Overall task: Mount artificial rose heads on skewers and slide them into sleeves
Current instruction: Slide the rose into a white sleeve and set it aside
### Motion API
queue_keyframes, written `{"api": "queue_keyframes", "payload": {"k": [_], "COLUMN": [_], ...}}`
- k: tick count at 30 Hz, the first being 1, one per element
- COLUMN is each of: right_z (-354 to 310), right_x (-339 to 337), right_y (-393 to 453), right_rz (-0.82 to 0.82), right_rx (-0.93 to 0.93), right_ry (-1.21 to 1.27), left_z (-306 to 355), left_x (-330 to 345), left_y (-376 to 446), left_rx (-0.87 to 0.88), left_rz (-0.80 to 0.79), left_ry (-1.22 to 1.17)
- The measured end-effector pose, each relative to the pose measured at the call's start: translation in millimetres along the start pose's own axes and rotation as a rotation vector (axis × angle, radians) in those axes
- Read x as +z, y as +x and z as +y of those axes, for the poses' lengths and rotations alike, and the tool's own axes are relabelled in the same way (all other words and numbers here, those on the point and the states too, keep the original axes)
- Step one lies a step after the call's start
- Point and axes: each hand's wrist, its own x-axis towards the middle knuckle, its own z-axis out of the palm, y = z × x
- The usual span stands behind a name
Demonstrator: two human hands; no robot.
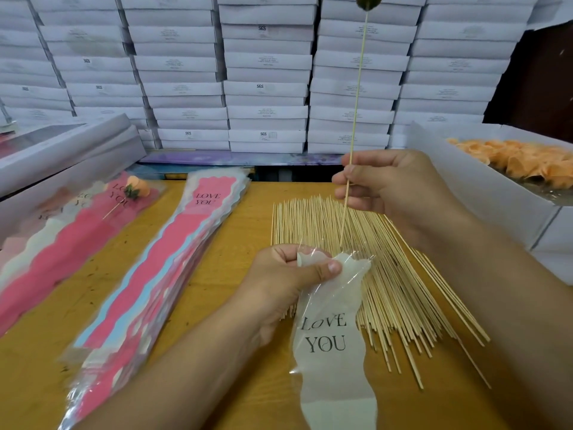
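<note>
We're holding the skewer (356, 100) near-upright in the right hand (393, 187), pinching it low on the shaft between thumb and curled fingers; its rose head (366, 1) is at the top edge of view, mostly cut off. Lower tip is hanging just above the sleeve (335, 330) mouth, not yet inside as far as we can tell.

Handling, our read: skewer is looking thin, light, stiff but snappable, with a top-heavy head. We're favouring a low pinch for tip control, with no side load.

Sleeve is looking like thin, floppy, slippery film, probably clingy. The left hand (285, 283) is pinching its scalloped top edge, thumb on the outside, fingers curled behind, spreading the mouth. Rest of the sleeve is trailing toward the near edge of the worktop (235, 240), over the near part of the loose skewer pile (387, 274) at mid-right.

Also sitting there: sleeve stack (173, 259) running from the far edge to the near-left, finished rose (136, 187) on the pink sleeves at the far-left corner, box of orange rose heads (521, 162) off the far-right corner, white cartons (266, 72) stacked behind.
</note>
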Motion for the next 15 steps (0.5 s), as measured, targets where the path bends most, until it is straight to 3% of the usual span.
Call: {"api": "queue_keyframes", "payload": {"k": [15], "right_z": [22], "right_x": [8], "right_y": [-15], "right_rz": [-0.057], "right_rx": [0.059], "right_ry": [-0.018], "left_z": [2], "left_x": [0], "left_y": [0], "left_rx": [-0.026], "left_rz": [0.006], "left_ry": [-0.059]}}
